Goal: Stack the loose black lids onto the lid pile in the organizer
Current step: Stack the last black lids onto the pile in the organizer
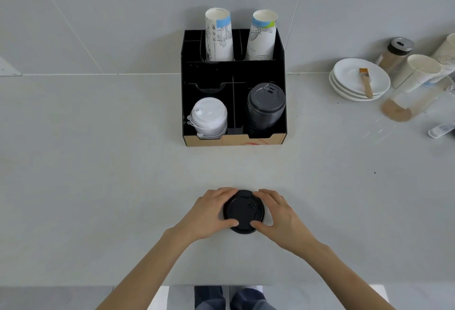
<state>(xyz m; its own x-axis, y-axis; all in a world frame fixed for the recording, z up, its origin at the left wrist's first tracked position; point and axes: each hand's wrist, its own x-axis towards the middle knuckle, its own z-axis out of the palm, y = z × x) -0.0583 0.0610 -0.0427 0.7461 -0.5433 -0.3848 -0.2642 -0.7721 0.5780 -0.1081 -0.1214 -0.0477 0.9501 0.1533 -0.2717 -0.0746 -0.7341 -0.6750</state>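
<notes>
A small stack of loose black lids (243, 211) lies on the grey counter near its front edge. My left hand (211, 213) grips its left side, thumb on the near rim. My right hand (278, 213) grips its right side the same way. Farther back stands the black organizer (234, 68). Its front right compartment holds a tall pile of black lids (265, 109). Its front left compartment holds a pile of white lids (209, 116).
Two stacks of printed paper cups (219, 35) stand in the organizer's back compartments. At the right are stacked white saucers (354, 85) with a small brush (365, 82), a shaker jar (395, 55), lying paper cups (418, 71) and a clear sleeve. The wall is behind.
</notes>
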